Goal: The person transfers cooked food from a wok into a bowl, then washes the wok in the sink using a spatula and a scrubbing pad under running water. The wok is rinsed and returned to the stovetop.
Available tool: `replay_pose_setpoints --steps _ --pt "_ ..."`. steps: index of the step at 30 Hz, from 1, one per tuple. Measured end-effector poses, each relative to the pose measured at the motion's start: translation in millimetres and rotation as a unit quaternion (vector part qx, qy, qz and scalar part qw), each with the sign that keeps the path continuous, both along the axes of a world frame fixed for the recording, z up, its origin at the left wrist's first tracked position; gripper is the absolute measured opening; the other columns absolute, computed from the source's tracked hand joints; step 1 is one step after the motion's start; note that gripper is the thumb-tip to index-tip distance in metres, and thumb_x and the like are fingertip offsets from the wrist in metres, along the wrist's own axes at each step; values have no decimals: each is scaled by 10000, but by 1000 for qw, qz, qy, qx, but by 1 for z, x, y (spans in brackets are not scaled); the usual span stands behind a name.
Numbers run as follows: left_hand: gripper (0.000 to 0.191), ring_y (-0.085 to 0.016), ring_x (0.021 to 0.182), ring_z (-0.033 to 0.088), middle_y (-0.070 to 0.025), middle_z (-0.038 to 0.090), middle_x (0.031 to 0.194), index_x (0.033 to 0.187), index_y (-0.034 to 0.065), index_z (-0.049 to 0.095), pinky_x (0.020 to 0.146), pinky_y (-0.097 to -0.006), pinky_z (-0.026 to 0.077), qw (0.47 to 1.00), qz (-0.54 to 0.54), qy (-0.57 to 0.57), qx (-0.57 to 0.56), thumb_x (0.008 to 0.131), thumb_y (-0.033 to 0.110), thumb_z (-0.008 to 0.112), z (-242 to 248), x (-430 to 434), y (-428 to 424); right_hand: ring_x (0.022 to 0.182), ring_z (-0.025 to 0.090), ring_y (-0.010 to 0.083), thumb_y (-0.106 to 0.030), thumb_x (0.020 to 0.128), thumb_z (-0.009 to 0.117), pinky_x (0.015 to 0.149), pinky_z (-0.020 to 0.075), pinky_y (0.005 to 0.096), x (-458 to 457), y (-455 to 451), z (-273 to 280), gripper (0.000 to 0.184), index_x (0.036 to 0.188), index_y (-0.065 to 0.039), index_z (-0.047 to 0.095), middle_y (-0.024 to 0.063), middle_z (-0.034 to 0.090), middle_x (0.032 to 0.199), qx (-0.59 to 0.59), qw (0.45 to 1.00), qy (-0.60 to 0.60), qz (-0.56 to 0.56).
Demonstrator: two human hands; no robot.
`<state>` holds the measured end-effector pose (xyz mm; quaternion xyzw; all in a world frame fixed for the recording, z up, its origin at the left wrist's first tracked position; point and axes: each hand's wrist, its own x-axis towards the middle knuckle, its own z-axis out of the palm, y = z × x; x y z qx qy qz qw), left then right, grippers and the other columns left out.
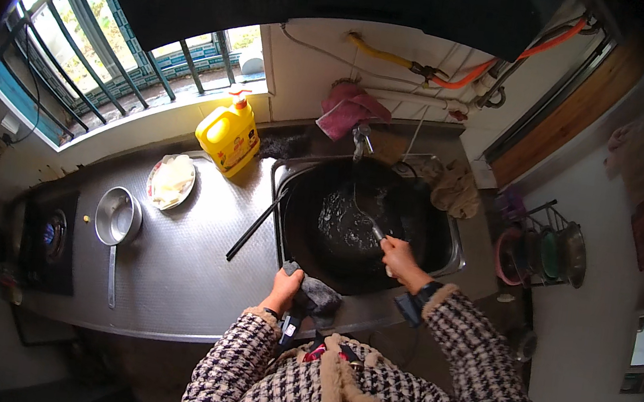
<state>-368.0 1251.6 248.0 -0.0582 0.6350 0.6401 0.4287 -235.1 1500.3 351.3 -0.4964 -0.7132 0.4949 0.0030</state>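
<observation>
A large black wok (303, 229) sits in the stainless steel sink (456, 260), with rippling water (338, 218) in it under the faucet (361, 139). My right hand (402, 262) grips the handle of a metal cooking utensil (369, 217); its head is hard to make out against the dark water. At the wok's near-left rim, my left hand (286, 287) is closed on a grey cloth (319, 297). Whether it also holds the wok's handle under the cloth is hidden. Black chopsticks (255, 226) lean on the sink's left edge.
On the steel counter (185, 281) stand a yellow pump bottle (230, 135), a plate of pale slices (170, 181) and a small saucepan (118, 215). A gas burner (55, 234) at far left shows blue flame. Pink cloth (351, 108) hangs behind the faucet; beige cloth (456, 187) lies right.
</observation>
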Motion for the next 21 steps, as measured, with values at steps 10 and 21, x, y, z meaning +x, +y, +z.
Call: replay_pose_setpoints --steps 10,21 --pt "222 -174 742 590 -52 632 862 991 25 600 670 -330 493 1000 -5 24 -8 802 141 585 -3 1 1 650 612 217 -293 833 651 548 468 390 14 78 122 317 1082 -99 684 95 675 771 8 803 -339 490" --pt "234 -180 779 603 -57 643 892 1012 22 606 699 -333 494 1000 -10 26 -4 807 134 579 -3 2 -1 677 655 338 -279 877 528 620 522 422 -34 -11 47 309 1038 -40 640 205 660 883 47 900 -145 409"
